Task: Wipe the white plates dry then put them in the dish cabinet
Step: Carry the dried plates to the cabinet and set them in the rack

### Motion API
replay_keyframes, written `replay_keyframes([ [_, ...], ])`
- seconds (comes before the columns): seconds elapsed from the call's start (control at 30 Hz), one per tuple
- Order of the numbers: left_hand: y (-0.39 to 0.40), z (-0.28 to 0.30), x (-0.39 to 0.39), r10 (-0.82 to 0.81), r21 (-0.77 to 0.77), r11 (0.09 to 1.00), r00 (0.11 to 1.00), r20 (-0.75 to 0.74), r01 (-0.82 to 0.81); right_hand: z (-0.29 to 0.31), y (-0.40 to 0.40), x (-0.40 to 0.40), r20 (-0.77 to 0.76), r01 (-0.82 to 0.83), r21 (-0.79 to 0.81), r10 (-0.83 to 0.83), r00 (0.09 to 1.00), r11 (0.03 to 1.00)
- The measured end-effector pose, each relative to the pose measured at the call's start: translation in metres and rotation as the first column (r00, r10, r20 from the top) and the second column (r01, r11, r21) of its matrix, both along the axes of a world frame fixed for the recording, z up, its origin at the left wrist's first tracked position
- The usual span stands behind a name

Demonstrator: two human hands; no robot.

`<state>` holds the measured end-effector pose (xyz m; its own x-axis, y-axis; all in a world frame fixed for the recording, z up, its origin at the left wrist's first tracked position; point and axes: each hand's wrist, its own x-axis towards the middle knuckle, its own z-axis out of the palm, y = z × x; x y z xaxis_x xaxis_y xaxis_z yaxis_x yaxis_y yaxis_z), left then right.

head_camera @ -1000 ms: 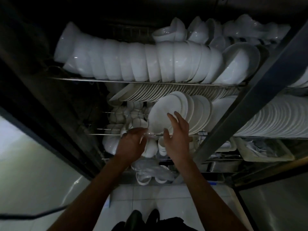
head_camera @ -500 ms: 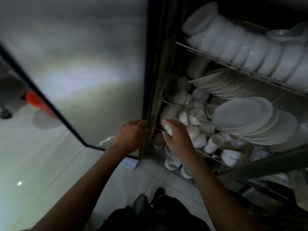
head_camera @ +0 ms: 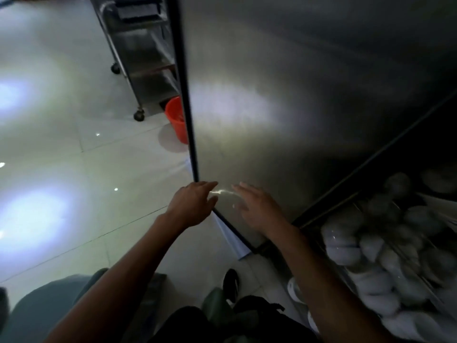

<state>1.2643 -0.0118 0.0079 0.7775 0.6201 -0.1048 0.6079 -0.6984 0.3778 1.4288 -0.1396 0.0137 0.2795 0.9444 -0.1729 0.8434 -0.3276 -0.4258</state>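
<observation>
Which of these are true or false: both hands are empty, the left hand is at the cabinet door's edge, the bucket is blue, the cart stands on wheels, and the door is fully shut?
1. Both hands hold nothing. True: the left hand and the right hand have loose, empty fingers.
2. The left hand is at the edge of the steel cabinet door. True.
3. The bucket is blue. False: it is red-orange.
4. The metal cart stands on wheels. True.
5. The door is fully shut. False: white dishes show inside.

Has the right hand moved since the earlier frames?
Yes. The right hand has left the plates and cups on the cabinet racks and now sits in front of the steel cabinet door, fingers spread, holding nothing.
</observation>
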Motion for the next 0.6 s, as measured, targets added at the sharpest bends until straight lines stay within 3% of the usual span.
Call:
replay_keyframes([
  [0.27, 0.058, -0.005, -0.032, 0.278, -0.009, 0.96, 0.959, -0.049, -0.278, -0.014, 0.115, -0.003, -0.002, -0.24, -0.028, 0.24, 0.971, 0.97],
  [0.6, 0.157, -0.023, -0.114, 0.594, -0.033, 0.803, 0.804, -0.034, -0.595, -0.026, 0.281, -0.066, 0.045, -0.512, -0.083, 0.516, 0.855, 0.855],
])
